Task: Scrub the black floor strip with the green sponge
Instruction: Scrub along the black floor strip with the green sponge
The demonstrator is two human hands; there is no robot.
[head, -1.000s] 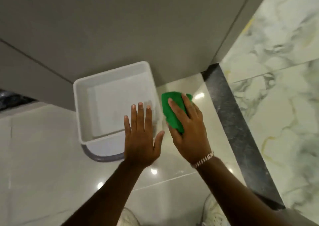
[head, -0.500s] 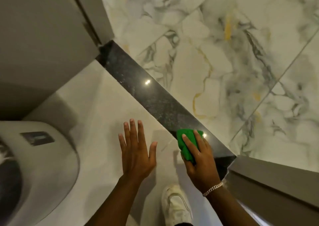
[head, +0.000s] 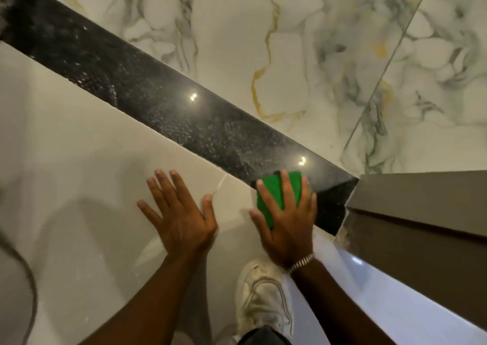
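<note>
Scrubbing under way: right hand (head: 287, 223) presses flat on the sponge (head: 274, 194) at the strip's (head: 163, 99) near end; left hand (head: 181, 213) splayed open on the floor (head: 79, 147). Next, push up along the strip.

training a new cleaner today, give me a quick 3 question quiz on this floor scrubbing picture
1. Multiple choice: What does the right hand press down on?
A. a white cloth
B. a green sponge
C. a brush

2. True or false: The left hand lies flat on the black strip.

3. Short answer: Which end of the black strip is the sponge at, the one by the brown panel or the far one?

Key
1. B
2. False. The left hand lies flat, fingers spread, on the pale tile beside the strip.
3. The end by the brown panel; the sponge lies partly over the strip's edge onto the pale tile.
</note>
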